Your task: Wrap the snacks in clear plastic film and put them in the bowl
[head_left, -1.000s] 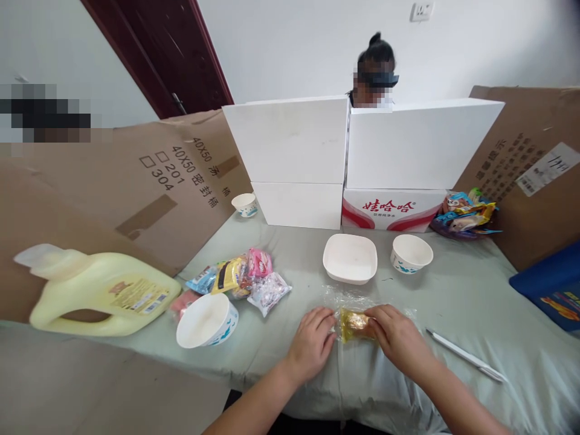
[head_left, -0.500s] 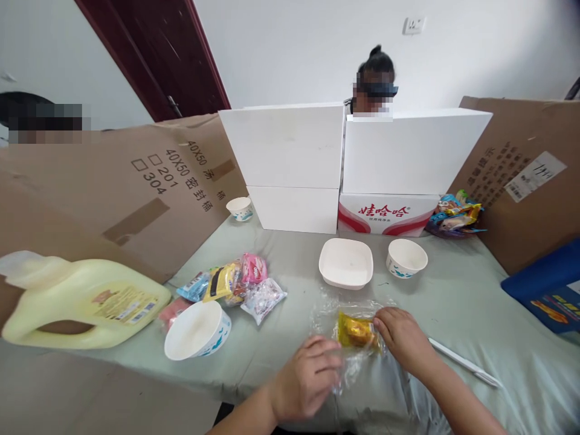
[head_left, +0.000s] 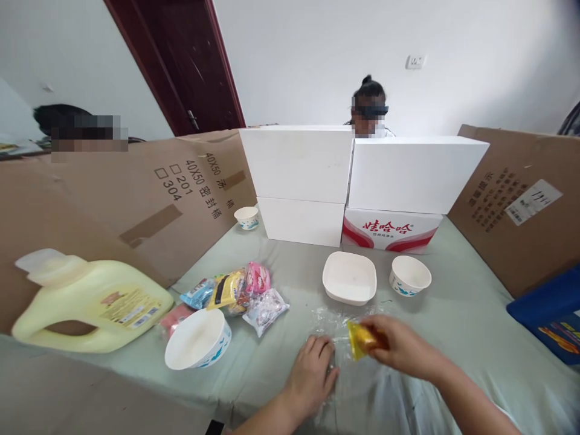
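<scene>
My right hand (head_left: 405, 350) pinches a yellow snack packet (head_left: 360, 339), holding it over a clear plastic bag. My left hand (head_left: 312, 374) lies on the clear plastic bag (head_left: 326, 319) with its fingers bent onto the film, and some of the film shows by the thumb. Just beyond the bag is a white rounded-square bowl (head_left: 348, 278). To its right stands a white paper bowl with a blue pattern (head_left: 410, 275). Part of the packet is hidden by my right fingers.
Several snack packets (head_left: 231, 290) lie left of centre, behind a tilted paper bowl (head_left: 197, 341). A yellow jug (head_left: 90, 302) lies far left, a blue container (head_left: 548, 314) far right. White boxes (head_left: 299, 166) and cardboard sheets (head_left: 149, 199) wall the table. Another person (head_left: 369, 99) is behind.
My right hand has gripped the yellow packet and turned it. My left hand has settled on the bag. The heap of snacks at the back right is gone from view. The camera view has shifted slightly.
</scene>
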Demonstrator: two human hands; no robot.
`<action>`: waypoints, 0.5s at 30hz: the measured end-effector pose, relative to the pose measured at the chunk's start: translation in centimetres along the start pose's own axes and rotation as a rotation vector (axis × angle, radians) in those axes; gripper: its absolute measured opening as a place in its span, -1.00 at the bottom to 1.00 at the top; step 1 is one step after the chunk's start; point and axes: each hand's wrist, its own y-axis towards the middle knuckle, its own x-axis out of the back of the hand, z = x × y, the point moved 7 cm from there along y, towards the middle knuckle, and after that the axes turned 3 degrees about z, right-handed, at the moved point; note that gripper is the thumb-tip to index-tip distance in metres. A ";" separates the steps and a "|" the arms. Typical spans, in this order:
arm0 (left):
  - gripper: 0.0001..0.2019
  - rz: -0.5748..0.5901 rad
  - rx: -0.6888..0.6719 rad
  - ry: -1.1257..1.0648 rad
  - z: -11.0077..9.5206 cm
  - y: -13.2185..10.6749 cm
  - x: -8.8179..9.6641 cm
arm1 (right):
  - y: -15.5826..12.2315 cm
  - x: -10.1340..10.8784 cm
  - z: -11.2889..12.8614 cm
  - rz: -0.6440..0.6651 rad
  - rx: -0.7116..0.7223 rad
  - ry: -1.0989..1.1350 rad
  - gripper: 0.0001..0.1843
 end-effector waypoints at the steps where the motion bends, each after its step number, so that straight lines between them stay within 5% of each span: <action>1: -0.67 -0.014 -0.016 0.024 0.1 -0.4 -0.4 | 0.5 1.7 -0.2 -0.083 -0.011 0.046 -0.52; 4: -0.62 -0.021 -0.066 0.052 0.0 -1.3 -0.8 | 3.2 6.2 -0.4 -0.397 -0.012 -0.023 -0.50; 7: -0.63 0.008 -0.086 0.030 -0.3 -1.3 -0.5 | 6.6 7.0 0.3 -0.502 0.019 -0.231 -0.46; 11: -0.65 0.026 -0.068 0.017 -0.4 -1.3 -0.1 | 8.0 3.0 1.3 -0.391 0.078 -0.323 -0.44; 15: -0.54 0.116 -0.039 0.073 0.4 -1.6 -0.1 | 4.4 -4.4 1.0 -0.061 0.177 -0.406 -0.43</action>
